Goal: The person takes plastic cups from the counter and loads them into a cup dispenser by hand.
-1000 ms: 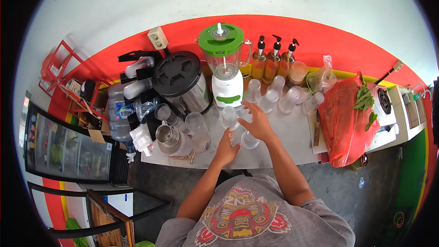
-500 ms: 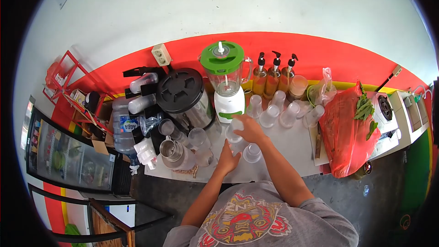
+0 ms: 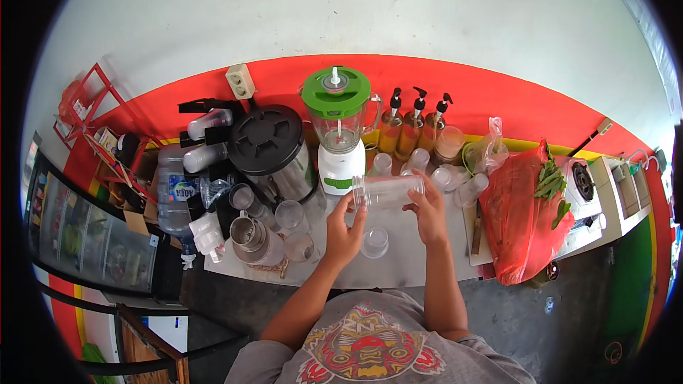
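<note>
A short stack of clear plastic cups (image 3: 390, 193) lies sideways in the air between my two hands, in front of the blender. My left hand (image 3: 346, 231) grips it at the rim end, where several rings show close together. Thumb and fingers of my right hand (image 3: 429, 213) hold the other end. Below, another clear plastic cup (image 3: 375, 242) stands on the white table (image 3: 398, 270). More clear cups (image 3: 415, 161) stand behind the held stack, partly hidden by it.
The blender (image 3: 340, 128) with its green lid stands at the back. Pump bottles (image 3: 411, 131) are right of it, a red plastic bag (image 3: 523, 220) farther right. Left are a black-lidded steel container (image 3: 274, 146), a metal cup (image 3: 249, 233) and a water bottle (image 3: 175, 195).
My hands have lifted the cups off the table and tipped them sideways. My right hand has moved right to the far end. The view has shifted slightly.
</note>
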Tool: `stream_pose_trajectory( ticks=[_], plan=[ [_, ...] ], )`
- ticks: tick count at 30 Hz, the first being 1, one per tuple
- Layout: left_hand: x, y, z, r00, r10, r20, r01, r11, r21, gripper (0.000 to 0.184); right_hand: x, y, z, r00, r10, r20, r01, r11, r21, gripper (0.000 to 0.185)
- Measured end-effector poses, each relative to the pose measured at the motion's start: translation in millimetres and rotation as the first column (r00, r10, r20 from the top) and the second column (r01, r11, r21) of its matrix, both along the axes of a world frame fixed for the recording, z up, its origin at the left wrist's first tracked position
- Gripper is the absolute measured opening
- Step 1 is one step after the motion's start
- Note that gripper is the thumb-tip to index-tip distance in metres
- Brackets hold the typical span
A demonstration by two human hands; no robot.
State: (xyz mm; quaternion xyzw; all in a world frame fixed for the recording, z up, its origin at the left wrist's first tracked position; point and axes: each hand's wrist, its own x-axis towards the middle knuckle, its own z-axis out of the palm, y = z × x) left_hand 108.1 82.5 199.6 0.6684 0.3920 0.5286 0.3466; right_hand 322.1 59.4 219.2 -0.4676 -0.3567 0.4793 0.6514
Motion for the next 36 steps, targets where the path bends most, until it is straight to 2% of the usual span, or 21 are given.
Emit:
stream_pose_trajectory(
  ticks=[2, 5, 8, 12, 15, 17, 19, 20, 22, 26, 30, 32, 36],
  plan=[
    [2, -6, 11, 0.977, -0.099, 0.191, 0.124, 0.985, -0.123, 0.033, -7, -11, 3, 1.0, -0.001, -0.015, 0.001, 1.0, -0.003, 0.062],
    [-4, -16, 25, 0.975, -0.163, 0.153, 0.193, 0.96, -0.204, 0.031, -15, -25, 3, 0.999, -0.011, -0.039, 0.012, 1.0, 0.01, 0.058],
    [-12, -24, 41, 0.97, -0.213, 0.118, 0.236, 0.939, -0.251, 0.031, -20, -33, 3, 0.996, -0.04, -0.085, 0.042, 0.999, 0.023, 0.062],
    [-17, -28, 46, 0.959, -0.264, 0.106, 0.283, 0.93, -0.235, 0.032, -27, -32, -4, 0.982, -0.078, -0.171, 0.091, 0.993, 0.07, 0.061],
    [-16, -30, 39, 0.952, -0.261, 0.159, 0.292, 0.93, -0.223, 0.032, -39, -29, -16, 0.962, -0.08, -0.26, 0.106, 0.991, 0.088, 0.057],
    [-15, -34, 38, 0.945, -0.268, 0.188, 0.314, 0.902, -0.296, 0.033, -51, -28, -25, 0.949, -0.056, -0.311, 0.093, 0.99, 0.107, 0.056],
    [-10, -38, 32, 0.925, -0.302, 0.229, 0.363, 0.88, -0.307, 0.035, -64, -31, -33, 0.928, 0.039, -0.37, -0.008, 0.996, 0.086, 0.062],
    [-8, -39, 30, 0.905, -0.322, 0.28, 0.403, 0.859, -0.317, 0.037, -72, -33, -37, 0.927, 0.031, -0.374, 0.002, 0.996, 0.088, 0.062],
    [-7, -39, 29, 0.877, -0.354, 0.324, 0.454, 0.833, -0.317, 0.04, -83, -37, -41, 0.904, 0.1, -0.415, -0.056, 0.992, 0.117, 0.074],
    [-6, -40, 32, 0.829, -0.375, 0.415, 0.518, 0.794, -0.319, 0.047, -75, -36, -41, 0.939, 0.079, -0.334, -0.054, 0.995, 0.082, 0.079],
    [-6, -39, 39, 0.883, -0.348, 0.314, 0.45, 0.818, -0.357, 0.046, -80, -38, -28, 0.955, 0.039, -0.296, -0.014, 0.996, 0.085, 0.077],
    [-6, -37, 40, 0.952, -0.255, 0.168, 0.305, 0.837, -0.455, 0.044, -83, -37, -25, 0.958, 0.017, -0.287, 0.009, 0.996, 0.091, 0.076],
    [-2, -34, 35, 0.965, -0.168, 0.202, 0.243, 0.859, -0.45, 0.041, -81, -35, -32, 0.95, 0.038, -0.311, -0.011, 0.996, 0.088, 0.08]
  ],
)
